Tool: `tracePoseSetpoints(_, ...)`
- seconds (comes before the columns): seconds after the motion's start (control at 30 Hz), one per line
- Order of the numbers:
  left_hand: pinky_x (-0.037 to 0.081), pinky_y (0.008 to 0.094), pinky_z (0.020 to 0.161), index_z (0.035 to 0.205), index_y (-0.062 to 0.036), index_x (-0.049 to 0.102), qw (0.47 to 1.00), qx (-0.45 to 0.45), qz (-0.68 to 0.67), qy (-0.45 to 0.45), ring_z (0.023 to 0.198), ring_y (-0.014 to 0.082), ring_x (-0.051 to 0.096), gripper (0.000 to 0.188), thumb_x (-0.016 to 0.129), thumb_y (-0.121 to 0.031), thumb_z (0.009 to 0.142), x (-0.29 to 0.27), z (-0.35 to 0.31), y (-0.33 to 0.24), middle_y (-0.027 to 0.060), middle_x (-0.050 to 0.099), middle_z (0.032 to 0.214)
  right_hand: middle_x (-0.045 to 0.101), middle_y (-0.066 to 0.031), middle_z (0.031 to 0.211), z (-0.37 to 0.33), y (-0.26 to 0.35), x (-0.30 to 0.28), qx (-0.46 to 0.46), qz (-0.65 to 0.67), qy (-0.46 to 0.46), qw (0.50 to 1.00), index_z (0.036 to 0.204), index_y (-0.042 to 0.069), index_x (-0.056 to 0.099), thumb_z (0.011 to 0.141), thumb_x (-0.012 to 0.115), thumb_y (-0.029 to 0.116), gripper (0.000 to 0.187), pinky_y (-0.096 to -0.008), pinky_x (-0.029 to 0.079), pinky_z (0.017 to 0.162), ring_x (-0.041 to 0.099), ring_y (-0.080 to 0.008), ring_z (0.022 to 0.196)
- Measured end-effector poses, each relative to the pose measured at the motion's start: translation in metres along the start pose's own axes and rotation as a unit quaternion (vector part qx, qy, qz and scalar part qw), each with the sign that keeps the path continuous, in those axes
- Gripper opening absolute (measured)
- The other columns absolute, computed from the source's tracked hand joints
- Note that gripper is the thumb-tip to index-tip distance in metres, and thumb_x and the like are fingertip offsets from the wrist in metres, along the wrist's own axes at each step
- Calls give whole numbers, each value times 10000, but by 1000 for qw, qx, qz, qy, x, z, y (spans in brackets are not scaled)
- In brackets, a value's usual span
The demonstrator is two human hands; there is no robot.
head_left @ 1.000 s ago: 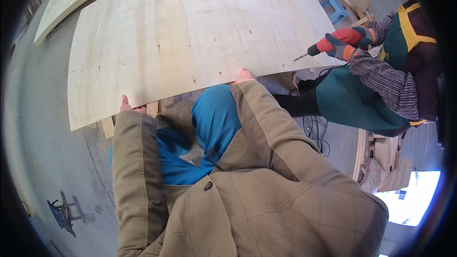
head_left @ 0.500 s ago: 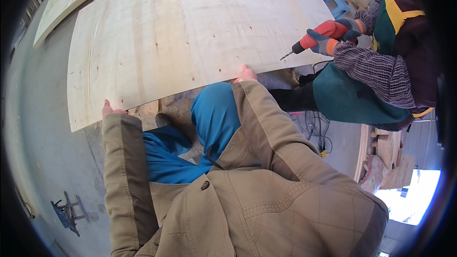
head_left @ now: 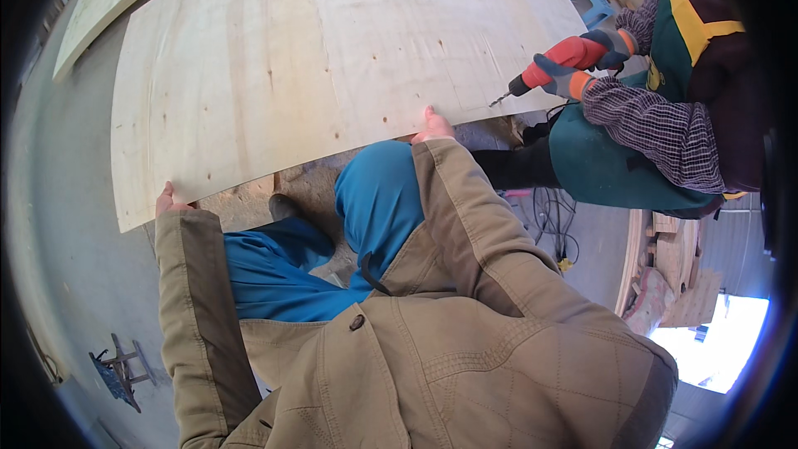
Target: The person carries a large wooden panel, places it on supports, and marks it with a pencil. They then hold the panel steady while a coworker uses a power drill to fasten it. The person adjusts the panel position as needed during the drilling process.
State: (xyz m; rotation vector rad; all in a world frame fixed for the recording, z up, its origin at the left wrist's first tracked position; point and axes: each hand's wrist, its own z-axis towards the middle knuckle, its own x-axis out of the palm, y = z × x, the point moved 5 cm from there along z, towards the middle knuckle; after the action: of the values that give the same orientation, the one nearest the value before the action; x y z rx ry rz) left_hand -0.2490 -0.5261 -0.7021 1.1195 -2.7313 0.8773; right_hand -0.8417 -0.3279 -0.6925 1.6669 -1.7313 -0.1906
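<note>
A large pale plywood sheet lies in front of me, with small dark knots across its face. My left hand grips its near edge close to the left corner, thumb on top and fingers hidden beneath. Farther right along the same edge, my right hand holds the sheet the same way, thumb up. At the right, a co-worker in grey and orange gloves grasps a red power drill with both hands. The drill bit points down at the sheet near its right end; contact cannot be made out.
Another wooden panel stands at the far left. A blue plastic stool is beyond the sheet's right end. Black cables lie on the floor at right, near stacked timber. A small wooden stand sits at lower left.
My left hand has shifted slightly left and down along with the sheet's left end. My right hand has moved a little right. The drill stays almost where it was.
</note>
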Motion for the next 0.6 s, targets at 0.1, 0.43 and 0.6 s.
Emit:
tracePoseSetpoints(0.1,555,397,881,1144,-74,642,1000,4,2,13,1021,234,662,340,569,-376,1007,-7,22,-3,55,695,1134,518,-192,1408,2,1,-2,-12,-43,-4,999,1415,-7,427,1031,547,258,482,-583,461,1027,553,-352,1238)
tracePoseSetpoints(0.43,580,413,911,1185,-55,619,997,17,59,55,1049,264,664,340,588,-341,1005,-25,70,-14,87,684,1158,497,-191,1434,-11,1,4,-13,-27,4,1000,1440,2,400,1035,534,272,505,-589,428,1058,514,-347,1282)
tracePoseSetpoints(0.6,578,412,915,1182,-55,621,998,19,54,25,1058,264,664,338,579,-343,1009,-27,75,-13,88,683,1168,495,-196,1440,-3,-1,3,8,-28,4,1000,1439,-3,408,1027,556,287,525,-571,429,1049,507,-346,1292)
